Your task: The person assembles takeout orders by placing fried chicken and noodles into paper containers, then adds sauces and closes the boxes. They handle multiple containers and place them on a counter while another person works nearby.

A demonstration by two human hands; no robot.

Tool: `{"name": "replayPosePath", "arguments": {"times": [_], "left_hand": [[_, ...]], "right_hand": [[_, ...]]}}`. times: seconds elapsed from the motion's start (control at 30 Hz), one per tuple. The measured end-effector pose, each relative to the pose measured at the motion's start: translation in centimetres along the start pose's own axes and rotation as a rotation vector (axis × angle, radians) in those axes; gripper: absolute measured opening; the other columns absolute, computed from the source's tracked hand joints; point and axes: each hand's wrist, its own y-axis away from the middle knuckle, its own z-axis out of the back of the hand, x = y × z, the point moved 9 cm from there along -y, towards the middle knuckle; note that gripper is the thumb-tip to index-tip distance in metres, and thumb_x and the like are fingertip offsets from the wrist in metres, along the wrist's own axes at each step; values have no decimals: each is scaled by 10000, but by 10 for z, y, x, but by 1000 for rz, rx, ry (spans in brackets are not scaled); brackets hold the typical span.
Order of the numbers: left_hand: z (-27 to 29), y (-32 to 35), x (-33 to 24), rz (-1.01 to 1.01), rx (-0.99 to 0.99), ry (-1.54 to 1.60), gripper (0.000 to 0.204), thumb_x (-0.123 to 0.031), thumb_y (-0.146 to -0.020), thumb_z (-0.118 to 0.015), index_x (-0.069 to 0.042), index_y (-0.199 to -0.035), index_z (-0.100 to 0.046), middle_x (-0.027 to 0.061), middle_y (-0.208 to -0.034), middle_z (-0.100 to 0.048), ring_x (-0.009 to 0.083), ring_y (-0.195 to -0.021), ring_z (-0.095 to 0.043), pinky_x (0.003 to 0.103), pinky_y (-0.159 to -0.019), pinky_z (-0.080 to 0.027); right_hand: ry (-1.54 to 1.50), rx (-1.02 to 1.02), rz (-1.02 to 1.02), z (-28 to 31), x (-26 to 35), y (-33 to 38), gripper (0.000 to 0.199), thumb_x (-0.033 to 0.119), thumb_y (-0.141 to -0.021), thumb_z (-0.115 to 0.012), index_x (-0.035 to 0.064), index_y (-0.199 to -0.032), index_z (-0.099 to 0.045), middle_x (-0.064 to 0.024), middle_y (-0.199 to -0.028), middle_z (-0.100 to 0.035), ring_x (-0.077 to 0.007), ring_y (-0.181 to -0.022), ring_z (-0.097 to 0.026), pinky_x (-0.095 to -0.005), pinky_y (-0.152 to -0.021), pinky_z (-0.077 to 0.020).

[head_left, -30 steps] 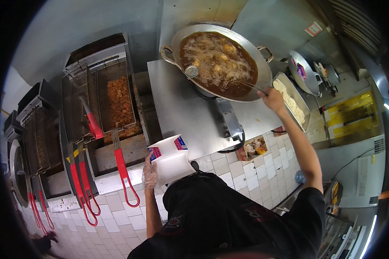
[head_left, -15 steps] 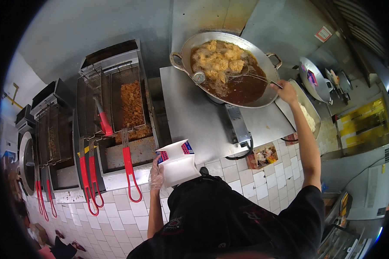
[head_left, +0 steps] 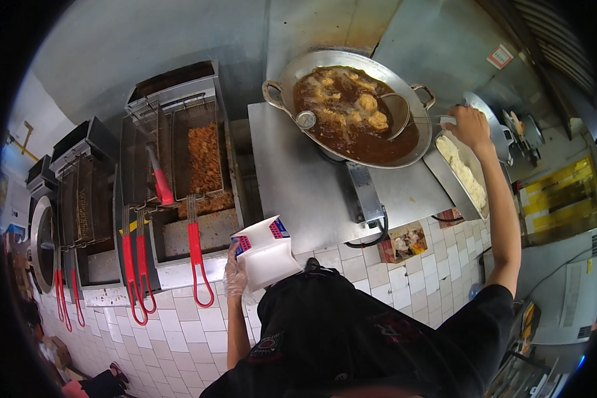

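My right hand (head_left: 472,127) is closed round the handle of a round wire skimmer (head_left: 405,106), beyond the wok's right rim. The skimmer's ring dips into brown oil in a wide metal wok (head_left: 414,78). Golden battered pieces of fried food (head_left: 377,121) float in the bubbling oil, several close to the ring's left side. A dial thermometer (head_left: 306,119) sits at the wok's left rim. My left hand (head_left: 235,273), in a clear plastic glove, grips the left side of an open white paper box (head_left: 269,255) with blue and pink print, low beside the fryer.
Left of the wok, a fryer (head_left: 199,245) holds wire baskets with red handles (head_left: 196,255) and brown fried bits (head_left: 204,159). A metal tray of pale batter (head_left: 463,172) stands under my right forearm. A box of scraps (head_left: 402,243) is on the tiled floor.
My right hand has moved right, drawing the skimmer toward the wok's right side. The clustered fried pieces are now spread out and lower in the oil. The box has shifted slightly left.
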Motion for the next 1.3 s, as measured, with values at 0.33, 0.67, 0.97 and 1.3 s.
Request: {"name": "replayPosePath", "arguments": {"times": [0.33,0.67,0.97,1.3], "left_hand": [[6,9,-3,-34,-66,-70,508,20,-1000,-454,-36,-1505,-442,173,-1506,-529,305,-1445,-457,377,-1213,-306],[12,9,-14,-19,-45,-58,553,51,-980,-448,-43,-1524,-426,174,-1528,-511,302,-1468,-435,363,-1222,-302],[14,19,-15,-24,-62,-47,568,61,-962,-449,-39,-1521,-424,176,-1515,-516,306,-1434,-468,357,-1201,-317],[32,40,5,11,-152,30,508,1,-1011,-456,-59,-1516,-432,191,-1474,-539,310,-1405,-490,381,-1184,-325]], "right_hand": [[281,-120,134,53,-3,10,243,238,-811,-798,87,-994,-746,-129,-929,-731,-326,-865,-728,-432,-768,-562],[479,-196,248,66,0,29,174,144,-902,-620,80,-1038,-707,-86,-1017,-676,-287,-862,-709,-395,-801,-549],[427,-181,260,78,19,38,219,191,-896,-675,77,-1080,-709,-82,-1062,-698,-300,-892,-713,-417,-795,-555],[-107,-74,-86,61,-68,22,372,381,-840,-788,15,-893,-749,-205,-809,-710,-393,-841,-707,-465,-718,-519]]}}
